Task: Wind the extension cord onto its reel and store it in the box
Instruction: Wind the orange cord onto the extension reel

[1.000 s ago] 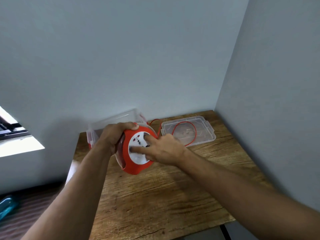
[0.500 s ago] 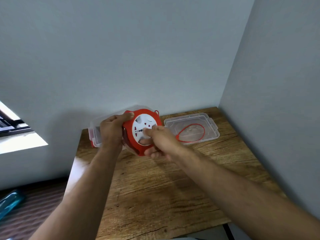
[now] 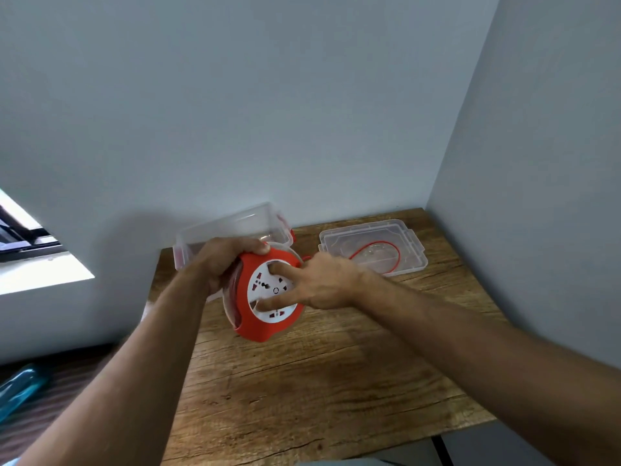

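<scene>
Two hands work one round orange-and-white plastic cord reel (image 3: 265, 297), held up above the brown wood-grain worktop (image 3: 319, 381). Step in hand: winding, by my read. Left hand (image 3: 225, 260) wraps the reel's upper left rim, fingers curled tight round the orange housing, holding it steady. Right hand (image 3: 322, 284) is on the white socket face; two fingers (image 3: 279, 269) are spread, one pressed near the top of the disc and one near the bottom, the rest loosely open, not gripping anything. Looks like a turning contact on the disc.

Thin red extension cord (image 3: 386, 250) is not all in: a loop lies in the clear plastic lid (image 3: 413, 260) resting flat on the worktop to the right, and it runs back toward the reel behind the right hand. Where it enters the reel is hidden.

Clear plastic storage box with red latches (image 3: 235, 227) stands open behind the reel, against the wall, with nothing visible in it.

Next move, my guess: more turns of the disc until the loop clears the lid, left hand keeping the housing from spinning; then lower the reel into the box. Risk: cord snagging on the lid edge.
</scene>
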